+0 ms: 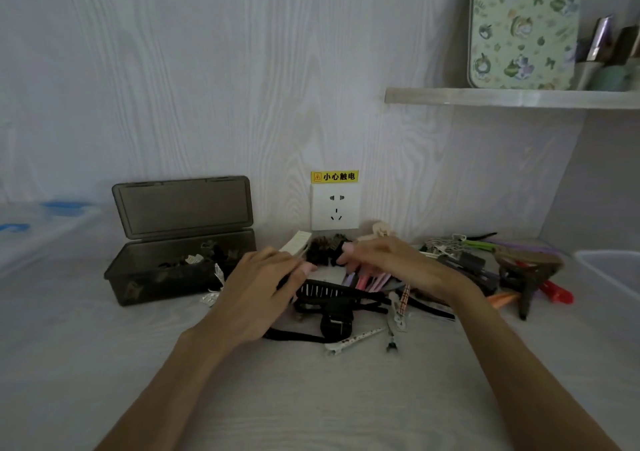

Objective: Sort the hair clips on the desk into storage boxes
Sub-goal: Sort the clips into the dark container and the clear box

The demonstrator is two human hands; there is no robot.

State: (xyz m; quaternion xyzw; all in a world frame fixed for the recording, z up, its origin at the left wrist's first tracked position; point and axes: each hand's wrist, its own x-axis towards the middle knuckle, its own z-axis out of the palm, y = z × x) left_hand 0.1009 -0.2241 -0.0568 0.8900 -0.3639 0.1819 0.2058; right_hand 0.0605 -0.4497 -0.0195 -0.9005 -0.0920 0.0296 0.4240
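Both hands are over the pile of hair clips (pixel 374 288) at the middle of the desk (pixel 311 398), in front of the wall socket (pixel 335 207). The left hand (pixel 258 295) holds a cream clip (pixel 296 242) — its long axis runs from near-left to far-right, free end pointing up toward the wall; the fingers curl round its lower end, which is hidden. The right hand (pixel 391 263) hovers palm down with fingers loosely spread, gripping nothing visible. A black comb clip (pixel 329 291) lies lengthwise left to right, partly covered by the left hand. The dark storage box (pixel 180 267) stands open at the left — contents dim, hard to make out. A clear bin (pixel 609 270) is cut off at right.
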